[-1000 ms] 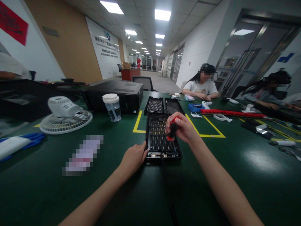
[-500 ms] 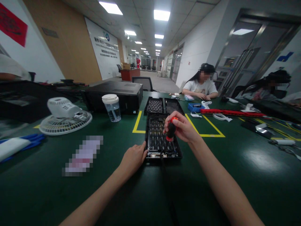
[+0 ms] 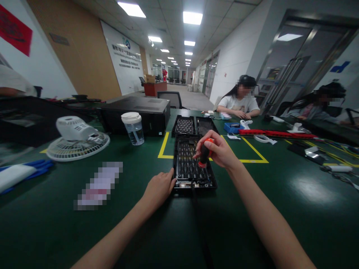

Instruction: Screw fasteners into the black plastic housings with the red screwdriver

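Observation:
A black rectangular casing (image 3: 183,158) with rows of dark fittings inside lies flat on the green table, with small metal parts along its near edge. My left hand (image 3: 159,186) rests palm down against its left near corner, fingers stretched out. Above the casing's right side, my right hand (image 3: 218,151) grips a red and black screwdriver (image 3: 204,154) by its handle, held roughly upright. The tip of the screwdriver is too dark to make out. From the casing's near edge a black cable (image 3: 198,216) runs toward me.
Just behind lie a box of small parts (image 3: 184,125) and a black open lid (image 3: 206,125). To the left are a water cup (image 3: 133,129), a white fan (image 3: 78,138) and a large black case (image 3: 134,112). A blue tray (image 3: 232,127) sits right, near a seated person (image 3: 239,99).
My right hand has shifted slightly on the screwdriver, its fingers turning a little around the handle. My left hand and the casing stay in place.

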`<state>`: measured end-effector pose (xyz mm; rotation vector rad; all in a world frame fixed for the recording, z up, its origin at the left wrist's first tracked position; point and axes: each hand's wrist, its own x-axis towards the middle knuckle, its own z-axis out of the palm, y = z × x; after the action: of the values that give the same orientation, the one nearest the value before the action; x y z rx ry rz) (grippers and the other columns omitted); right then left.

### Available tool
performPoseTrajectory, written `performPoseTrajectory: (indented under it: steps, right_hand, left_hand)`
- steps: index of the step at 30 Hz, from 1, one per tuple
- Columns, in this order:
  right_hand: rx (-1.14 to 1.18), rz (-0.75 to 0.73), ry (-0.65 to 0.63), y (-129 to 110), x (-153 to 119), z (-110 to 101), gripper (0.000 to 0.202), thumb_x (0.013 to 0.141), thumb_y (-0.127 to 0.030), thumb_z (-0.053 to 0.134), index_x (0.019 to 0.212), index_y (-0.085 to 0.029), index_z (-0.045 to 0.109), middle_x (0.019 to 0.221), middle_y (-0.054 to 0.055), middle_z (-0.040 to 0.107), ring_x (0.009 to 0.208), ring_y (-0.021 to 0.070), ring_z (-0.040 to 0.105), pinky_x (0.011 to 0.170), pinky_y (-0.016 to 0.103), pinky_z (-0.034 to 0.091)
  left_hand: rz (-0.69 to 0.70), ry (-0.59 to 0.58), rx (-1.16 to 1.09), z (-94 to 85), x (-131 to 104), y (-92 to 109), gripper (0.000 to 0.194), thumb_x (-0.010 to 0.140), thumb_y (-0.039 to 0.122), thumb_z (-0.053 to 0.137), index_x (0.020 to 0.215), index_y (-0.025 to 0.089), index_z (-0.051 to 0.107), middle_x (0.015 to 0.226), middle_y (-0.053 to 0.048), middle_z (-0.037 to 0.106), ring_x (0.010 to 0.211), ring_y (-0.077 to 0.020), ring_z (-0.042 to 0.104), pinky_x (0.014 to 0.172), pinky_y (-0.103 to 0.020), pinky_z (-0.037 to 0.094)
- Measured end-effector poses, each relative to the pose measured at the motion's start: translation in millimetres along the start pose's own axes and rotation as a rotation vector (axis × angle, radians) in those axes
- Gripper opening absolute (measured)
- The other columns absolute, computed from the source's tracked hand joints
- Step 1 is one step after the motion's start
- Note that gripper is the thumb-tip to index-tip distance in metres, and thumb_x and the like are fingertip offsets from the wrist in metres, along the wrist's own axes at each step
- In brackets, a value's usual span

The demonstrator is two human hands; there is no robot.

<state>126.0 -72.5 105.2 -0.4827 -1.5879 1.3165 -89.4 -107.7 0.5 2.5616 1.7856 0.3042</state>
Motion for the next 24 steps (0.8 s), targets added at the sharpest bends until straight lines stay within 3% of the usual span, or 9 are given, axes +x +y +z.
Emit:
performPoseTrajectory:
  steps: [8, 24]
  right_hand:
    - [-0.207, -0.032, 0.107, -3.8, 0.5, -2.9, 0.022, 0.079, -0.032, 0.058, 0.079, -0.018, 0.042, 0.074, 0.003, 0.068, 0.061, 0.0151, 0.066, 0.058, 0.031, 0.056]
    - [-0.428, -0.078, 0.271, -4.5, -1.3, -1.0, 0.029, 0.077, -0.038, 0.058, 0.072, -0.02, 0.037, 0.06, -0.002, 0.064, 0.05, 0.0137, 0.064, 0.048, 0.024, 0.052]
  left_hand:
    - [-0.006, -0.007, 0.003, 0.1, 0.3, -0.2, 0.045, 0.09, 0.035, 0.034, 0.129, 0.014, 0.041, 0.096, -0.012, 0.064, 0.085, -0.0199, 0.059, 0.074, -0.029, 0.044]
    - [0.001, -0.009, -0.007, -2.5, -0.2, 0.6, 0.045, 0.091, 0.035, 0.032, 0.13, 0.014, 0.04, 0.099, -0.012, 0.064, 0.088, -0.0198, 0.059, 0.076, -0.029, 0.043]
